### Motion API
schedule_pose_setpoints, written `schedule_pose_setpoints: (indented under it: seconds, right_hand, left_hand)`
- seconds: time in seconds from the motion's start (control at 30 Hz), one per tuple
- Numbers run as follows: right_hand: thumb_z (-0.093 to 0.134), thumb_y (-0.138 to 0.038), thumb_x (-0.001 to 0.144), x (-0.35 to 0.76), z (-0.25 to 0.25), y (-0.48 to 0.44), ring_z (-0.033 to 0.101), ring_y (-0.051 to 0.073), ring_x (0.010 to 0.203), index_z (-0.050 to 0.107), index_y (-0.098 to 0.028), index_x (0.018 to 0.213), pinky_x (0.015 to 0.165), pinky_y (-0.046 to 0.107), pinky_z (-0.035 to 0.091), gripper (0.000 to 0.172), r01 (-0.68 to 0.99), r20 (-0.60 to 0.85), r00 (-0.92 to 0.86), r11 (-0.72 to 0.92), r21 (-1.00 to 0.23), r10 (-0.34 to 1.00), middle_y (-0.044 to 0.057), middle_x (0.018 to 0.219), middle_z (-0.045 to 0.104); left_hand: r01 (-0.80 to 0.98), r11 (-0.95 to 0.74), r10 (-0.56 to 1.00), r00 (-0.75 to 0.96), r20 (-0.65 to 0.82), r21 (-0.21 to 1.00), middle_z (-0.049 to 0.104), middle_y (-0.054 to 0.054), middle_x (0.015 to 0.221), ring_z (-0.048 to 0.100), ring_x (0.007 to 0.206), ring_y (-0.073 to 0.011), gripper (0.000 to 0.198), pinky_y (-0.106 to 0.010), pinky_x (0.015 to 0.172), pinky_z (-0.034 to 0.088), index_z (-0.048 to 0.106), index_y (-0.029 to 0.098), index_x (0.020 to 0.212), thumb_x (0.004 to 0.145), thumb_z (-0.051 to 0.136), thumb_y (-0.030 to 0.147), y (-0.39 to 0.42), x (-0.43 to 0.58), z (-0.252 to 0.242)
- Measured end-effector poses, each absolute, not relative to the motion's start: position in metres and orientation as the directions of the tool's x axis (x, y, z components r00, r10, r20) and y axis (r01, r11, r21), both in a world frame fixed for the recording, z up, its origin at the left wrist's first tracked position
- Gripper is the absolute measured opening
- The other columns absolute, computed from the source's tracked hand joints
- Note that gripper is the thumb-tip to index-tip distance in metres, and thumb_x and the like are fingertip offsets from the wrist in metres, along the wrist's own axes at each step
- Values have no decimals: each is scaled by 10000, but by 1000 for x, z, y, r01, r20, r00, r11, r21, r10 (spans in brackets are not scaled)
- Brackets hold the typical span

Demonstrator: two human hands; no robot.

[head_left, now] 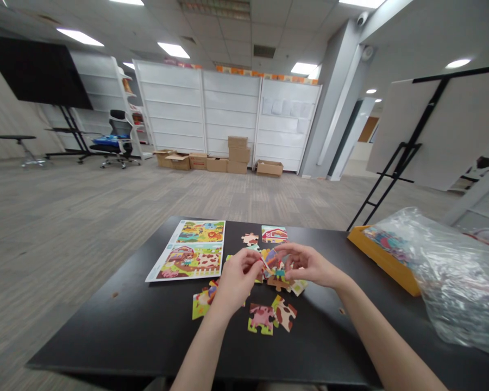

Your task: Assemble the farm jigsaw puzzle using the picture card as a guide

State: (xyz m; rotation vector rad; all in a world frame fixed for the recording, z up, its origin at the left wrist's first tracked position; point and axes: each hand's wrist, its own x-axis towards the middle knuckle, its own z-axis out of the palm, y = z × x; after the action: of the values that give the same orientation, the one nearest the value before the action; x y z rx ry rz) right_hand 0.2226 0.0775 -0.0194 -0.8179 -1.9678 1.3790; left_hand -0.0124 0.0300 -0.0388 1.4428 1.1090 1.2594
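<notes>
Over the middle of a black table (146, 331), my left hand (240, 277) pinches a puzzle piece (265, 264) seen almost edge-on between thumb and fingers. My right hand (313, 266) hovers just to the right, its fingers curved and apart above a loose pile of puzzle pieces (277, 281). Whether its fingertips touch a piece I cannot tell. Nearer to me lie a pink pig piece (261, 317) and a brown-spotted piece (285, 316). A yellow-green piece (199, 307) is partly behind my left wrist. Beyond the hands are a red barn piece (274, 234) and a tan piece (250, 239).
A printed picture sheet (155, 271) with two farm and animal scenes lies at the left. On the right stand a yellow box (385, 263) with more pieces and a crumpled clear plastic bag (452, 282). Cardboard boxes (238, 157) and white shelves are across the room.
</notes>
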Motion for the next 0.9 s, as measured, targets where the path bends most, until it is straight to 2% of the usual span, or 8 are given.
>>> schedule_pose_setpoints:
  seconds: [0.13, 0.3, 0.4, 0.47, 0.53, 0.63, 0.77, 0.9]
  right_hand:
    - [877, -344, 740, 217, -25, 76, 654, 125, 721, 565, -246, 1356, 632, 246, 531, 698, 139, 122, -643, 272, -952, 756, 23, 995, 691]
    - [863, -375, 746, 216, -31, 75, 657, 127, 671, 656, -214, 1231, 637, 253, 526, 551, 196, 40, -652, 220, -956, 757, -18, 818, 671]
    - [870, -408, 720, 230, -26, 81, 665, 148, 674, 669, -205, 1205, 646, 278, 532, 563, 263, 23, -611, 230, -937, 791, -9, 801, 681]
    - [846, -426, 738, 247, -23, 90, 666, 160, 689, 657, -198, 1230, 654, 293, 533, 574, 322, 74, -513, 271, -907, 855, 11, 830, 702]
    - [817, -433, 756, 266, -24, 101, 648, 161, 683, 652, -193, 1249, 647, 305, 531, 573, 415, 169, -360, 319, -852, 918, 34, 881, 722]
    - [820, -411, 721, 285, -37, 118, 641, 169, 682, 693, -190, 1183, 675, 335, 552, 527, 555, 249, -208, 324, -766, 946, 57, 933, 736]
    - [828, -364, 680, 288, -61, 128, 717, 228, 826, 671, -182, 1163, 777, 380, 592, 539, 544, 120, -259, 248, -802, 958, 71, 936, 747]
    - [835, -375, 675, 282, -66, 125, 731, 233, 859, 631, -172, 1141, 826, 398, 591, 547, 481, -3, -364, 185, -857, 931, 61, 915, 742]
  left_hand:
    - [94, -187, 980, 87, 179, 978, 718, -42, 805, 703, 720, -184, 179, -301, 695, 556, 635, 176, 921, 841, 623, 336, 31, -11, -44]
    - [125, -201, 975, 120, 186, 972, 723, -43, 808, 698, 715, -188, 151, -305, 693, 553, 647, 178, 920, 853, 606, 307, 34, -7, -51]
    - [251, -207, 977, 99, 188, 946, 722, -35, 798, 695, 721, -190, 155, -315, 707, 550, 645, 188, 963, 899, 565, 305, 31, -3, -49]
    - [450, -246, 969, 77, 237, 859, 735, -52, 901, 700, 829, -211, 169, -347, 779, 547, 649, 197, 1018, 926, 534, 280, 28, 1, -47]
    - [650, -317, 941, 125, 315, 691, 722, -78, 1083, 668, 1032, -249, 197, -402, 913, 522, 651, 201, 1084, 933, 536, 255, 23, 5, -46]
    - [775, -428, 895, 291, 339, 465, 607, -104, 1377, 494, 1334, -309, 360, -495, 1099, 414, 600, 215, 1278, 938, 583, 334, 18, 12, -50]
    - [818, -438, 898, 379, 223, 374, 411, -116, 1587, 308, 1485, -337, 607, -565, 1165, 332, 453, 257, 1476, 939, 582, 508, 16, 18, -58]
    - [830, -434, 901, 389, 193, 351, 437, -105, 1568, 326, 1479, -313, 596, -554, 1177, 319, 459, 280, 1477, 942, 570, 521, 15, 15, -57]
